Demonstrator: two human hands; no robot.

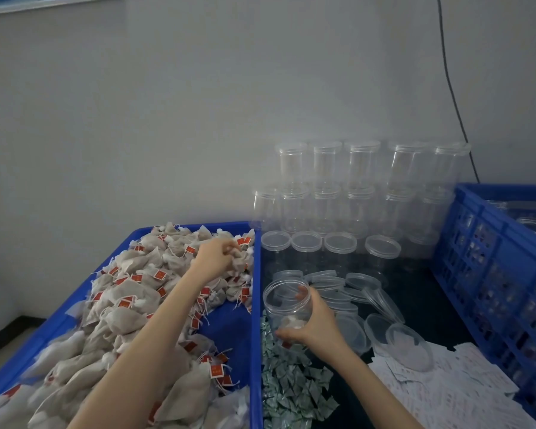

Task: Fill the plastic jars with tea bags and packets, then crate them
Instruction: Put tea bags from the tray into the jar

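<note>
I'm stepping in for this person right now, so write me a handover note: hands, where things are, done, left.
Left hand pinches tea bags at the far end of the blue tray. Right hand grips an open jar with a few tea bags at its bottom. Green packets lie below it, loose lids to the right, empty jars stacked by the wall, blue crate far right.
Done: filling begun.
Left: top up, add packets, lid, crate.

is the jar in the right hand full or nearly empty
Nearly empty. The lidless jar gripped by the right hand shows only a few tea bags at its bottom; the clear wall above them is bare.
</note>
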